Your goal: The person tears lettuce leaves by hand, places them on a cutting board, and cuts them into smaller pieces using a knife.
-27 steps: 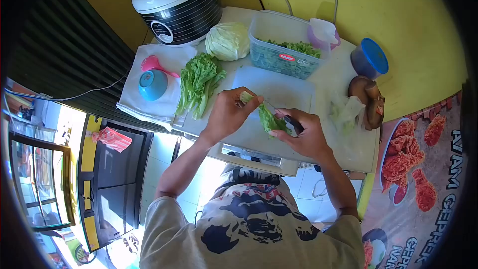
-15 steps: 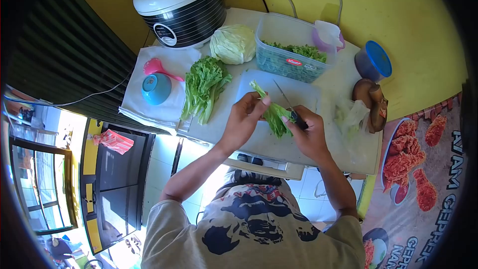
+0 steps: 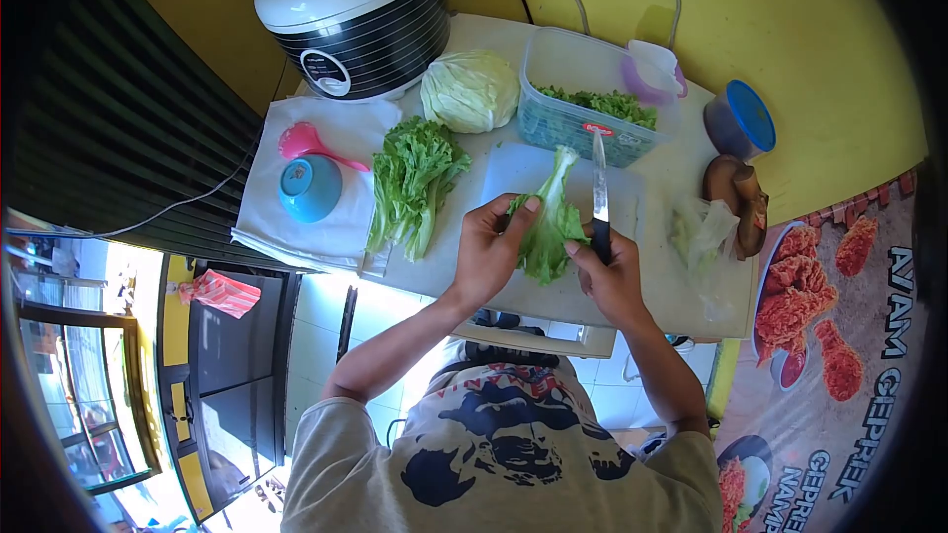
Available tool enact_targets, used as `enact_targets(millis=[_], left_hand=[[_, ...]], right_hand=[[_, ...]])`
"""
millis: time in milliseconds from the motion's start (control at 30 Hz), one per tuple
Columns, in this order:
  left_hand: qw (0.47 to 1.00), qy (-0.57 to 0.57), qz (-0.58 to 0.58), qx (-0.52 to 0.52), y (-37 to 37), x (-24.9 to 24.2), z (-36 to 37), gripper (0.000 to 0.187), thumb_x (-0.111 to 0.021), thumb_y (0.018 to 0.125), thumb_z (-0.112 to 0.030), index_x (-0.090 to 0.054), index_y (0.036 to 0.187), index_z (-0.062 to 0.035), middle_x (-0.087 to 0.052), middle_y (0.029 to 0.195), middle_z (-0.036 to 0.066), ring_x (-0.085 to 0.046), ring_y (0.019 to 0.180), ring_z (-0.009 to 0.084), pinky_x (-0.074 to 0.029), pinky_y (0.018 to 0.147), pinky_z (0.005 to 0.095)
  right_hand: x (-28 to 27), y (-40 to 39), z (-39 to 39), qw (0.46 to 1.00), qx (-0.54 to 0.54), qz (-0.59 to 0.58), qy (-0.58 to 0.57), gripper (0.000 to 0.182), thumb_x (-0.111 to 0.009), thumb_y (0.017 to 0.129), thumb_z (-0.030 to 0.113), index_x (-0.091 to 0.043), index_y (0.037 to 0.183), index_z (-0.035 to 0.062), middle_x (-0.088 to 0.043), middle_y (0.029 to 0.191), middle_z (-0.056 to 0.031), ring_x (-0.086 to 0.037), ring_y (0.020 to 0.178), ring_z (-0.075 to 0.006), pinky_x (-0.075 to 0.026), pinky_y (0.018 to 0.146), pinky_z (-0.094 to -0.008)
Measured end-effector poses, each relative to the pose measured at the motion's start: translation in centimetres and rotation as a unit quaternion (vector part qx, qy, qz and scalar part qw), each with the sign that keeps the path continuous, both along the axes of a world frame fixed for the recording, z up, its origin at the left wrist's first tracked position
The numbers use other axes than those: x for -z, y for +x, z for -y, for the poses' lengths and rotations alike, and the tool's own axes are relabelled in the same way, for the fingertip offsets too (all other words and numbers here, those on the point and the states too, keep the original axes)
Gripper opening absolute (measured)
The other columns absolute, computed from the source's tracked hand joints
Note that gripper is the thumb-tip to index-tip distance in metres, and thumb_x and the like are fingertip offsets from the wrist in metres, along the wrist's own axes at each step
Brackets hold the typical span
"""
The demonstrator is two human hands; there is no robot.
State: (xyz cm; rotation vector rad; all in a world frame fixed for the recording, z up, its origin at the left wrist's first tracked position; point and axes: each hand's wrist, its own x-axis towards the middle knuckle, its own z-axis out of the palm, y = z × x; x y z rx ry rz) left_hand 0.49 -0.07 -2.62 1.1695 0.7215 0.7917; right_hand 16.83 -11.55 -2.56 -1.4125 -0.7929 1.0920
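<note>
A small bunch of lettuce leaves (image 3: 549, 227) is pinched in my left hand (image 3: 491, 249), its pale stem end pointing away from me. In my right hand (image 3: 613, 274) is a knife (image 3: 600, 188) with a black handle, its blade upright beside the lettuce. The right thumb also touches the leaf edge. Beneath both hands lies a white cutting board (image 3: 505, 164). Just behind it stands a clear plastic container (image 3: 553, 118) holding cut greens. To the left, a larger head of lettuce (image 3: 415, 183) rests on the table.
A cabbage (image 3: 469, 91) sits before a rice cooker (image 3: 360, 25). At left, a blue bowl (image 3: 309, 188) and pink ladle (image 3: 304, 141) lie on white cloth. On the right are a plastic bag (image 3: 703, 232), a brown stone mortar (image 3: 726, 180) and a blue-lidded tub (image 3: 743, 120).
The lettuce has turned so its stem end points away and slightly right. My right hand has swung the knife from leaning left to nearly straight, away from me.
</note>
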Motion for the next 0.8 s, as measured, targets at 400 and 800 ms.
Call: enact_targets(millis=[400,800], left_hand=[[0.911,0.395,-0.112,-0.030,-2.1,-1.1,-0.7,0.018,-0.078,0.094,-0.013,-0.073,0.106,0.0003,-0.071,0.089,0.019,-0.070,0.066,0.0321,-0.054,0.059,0.0391],[0.937,0.273,-0.167,0.139,-3.8,-2.3,-2.3,0.023,-0.079,0.097,-0.018,-0.071,0.107,0.0018,-0.071,0.080,0.003,-0.060,0.071,0.0051,-0.049,0.064,0.0267]], right_hand=[[-1.9,-2.4,-2.4,0.995,0.093,0.040,0.025,0.041,-0.087,0.089,0.016,-0.065,0.117,-0.0016,-0.071,0.084,-0.0043,-0.064,0.074,-0.0052,-0.049,0.057,-0.0211],[-2.6,-2.5,-1.5,0.996,0.065,0.051,0.036,0.019,-0.083,0.092,0.014,-0.074,0.104,0.0021,-0.070,0.082,0.0008,-0.059,0.067,-0.0050,-0.046,0.060,-0.0234]])
